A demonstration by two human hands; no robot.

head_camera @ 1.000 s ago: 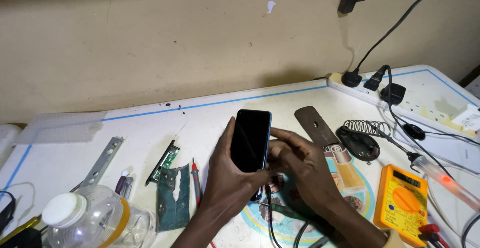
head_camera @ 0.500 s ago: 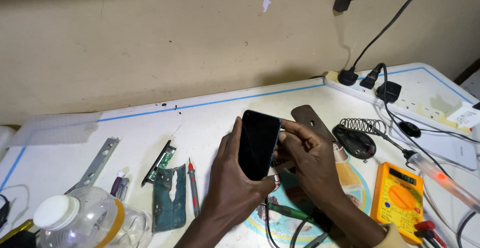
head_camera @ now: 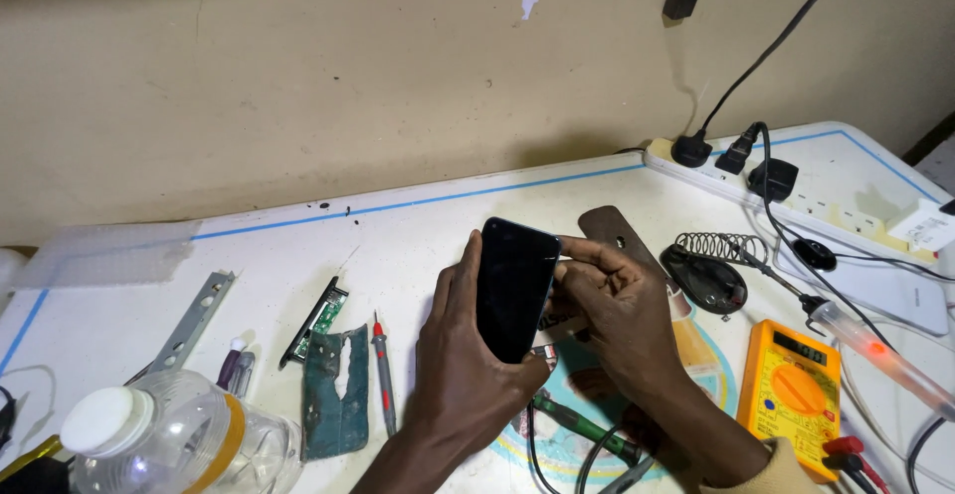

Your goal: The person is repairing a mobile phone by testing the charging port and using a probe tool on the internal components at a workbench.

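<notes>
Two hands, left hand (head_camera: pixel 463 370) gripping dark phone (head_camera: pixel 514 287), right hand (head_camera: pixel 622 310) pinching its edge

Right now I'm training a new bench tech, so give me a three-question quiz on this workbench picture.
1. True or false: the left hand holds the dark phone with its screen facing up.
2. What does the right hand touch? A) the phone's right edge B) the yellow multimeter C) the plastic bottle
3. Which tool rests in the coiled stand to the right of the hands?

Key: 1 true; 2 A; 3 the soldering iron.
</notes>
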